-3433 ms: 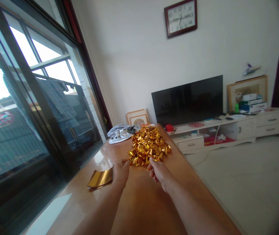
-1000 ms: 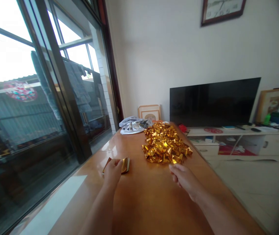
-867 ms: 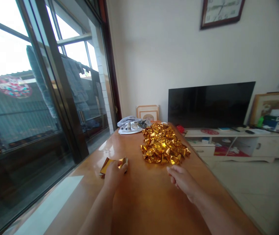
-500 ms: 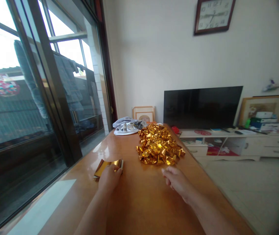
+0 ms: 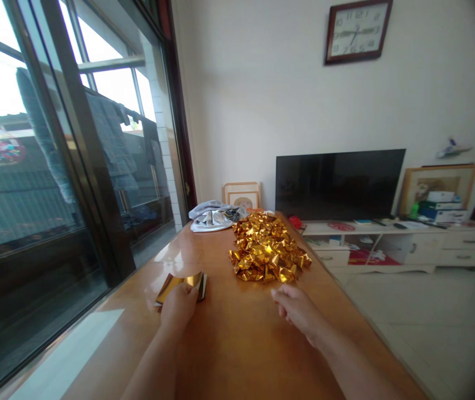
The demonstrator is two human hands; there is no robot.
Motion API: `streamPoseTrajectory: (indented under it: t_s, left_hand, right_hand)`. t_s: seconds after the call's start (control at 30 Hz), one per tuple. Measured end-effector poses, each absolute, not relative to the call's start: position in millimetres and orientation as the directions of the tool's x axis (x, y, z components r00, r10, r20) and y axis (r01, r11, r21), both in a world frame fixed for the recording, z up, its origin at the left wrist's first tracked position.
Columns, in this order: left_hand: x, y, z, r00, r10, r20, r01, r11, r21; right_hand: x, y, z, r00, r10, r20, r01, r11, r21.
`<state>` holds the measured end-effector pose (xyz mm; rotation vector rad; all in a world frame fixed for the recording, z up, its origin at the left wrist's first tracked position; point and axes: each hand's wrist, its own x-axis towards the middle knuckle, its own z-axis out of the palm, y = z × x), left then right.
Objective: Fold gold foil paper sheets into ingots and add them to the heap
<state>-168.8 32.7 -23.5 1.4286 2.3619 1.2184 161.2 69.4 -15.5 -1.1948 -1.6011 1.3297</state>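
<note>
Glossy wooden table (image 5: 237, 339) beside a glass door (image 5: 33, 189)

On the left part of the table lies a stack of gold foil sheets (image 5: 168, 284), just beyond the left hand (image 5: 180, 305) and partly covered by it. Its longer side seems to run across the table, slightly slanting, and the far corners curl upward. To its right, a heap of folded gold foil pieces (image 5: 268, 250) stretches lengthwise away from the person, toward the wall with the television (image 5: 339, 186); the single pieces point in many directions.

Compared with the picture of 3.4 seconds ago, the left hand has left the near edge of the heap and is now on the stack. The right hand (image 5: 294, 306) remains close to the near edge of the heap.

The left hand touches the stack with bent fingers, its thumb near the right side; how tightly it is closed, I cannot tell. The right hand is closed, fingers curled inward and thumb against the index finger; whether something small is pinched there is not clear.
</note>
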Motion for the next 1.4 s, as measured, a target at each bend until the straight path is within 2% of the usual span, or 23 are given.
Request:
streamPoseTrajectory:
  t_s: [0.33, 1.0, 1.23, 1.4]
  left_hand:
    - [-177, 38, -35, -0.658, 0.706, 0.26, 0.59, 0.27, 0.761]
    - [-170, 33, -31, -0.772, 0.578, 0.265, 0.455, 0.211, 0.865]
    - [-165, 25, -11, -0.766, 0.541, 0.348, 0.515, 0.191, 0.836]
    - [-144, 18, 7, -0.708, 0.547, 0.447, 0.576, 0.082, 0.813]
  right_hand:
    - [164, 74, -26, -0.325, 0.945, -0.022, 0.224, 0.054, -0.973]
    - [165, 72, -24, -0.358, 0.933, -0.031, 0.22, 0.052, -0.974]
    - [166, 70, -21, -0.357, 0.933, -0.038, 0.21, 0.041, -0.977]
    - [164, 66, -15, -0.331, 0.944, -0.007, 0.221, 0.071, -0.973]
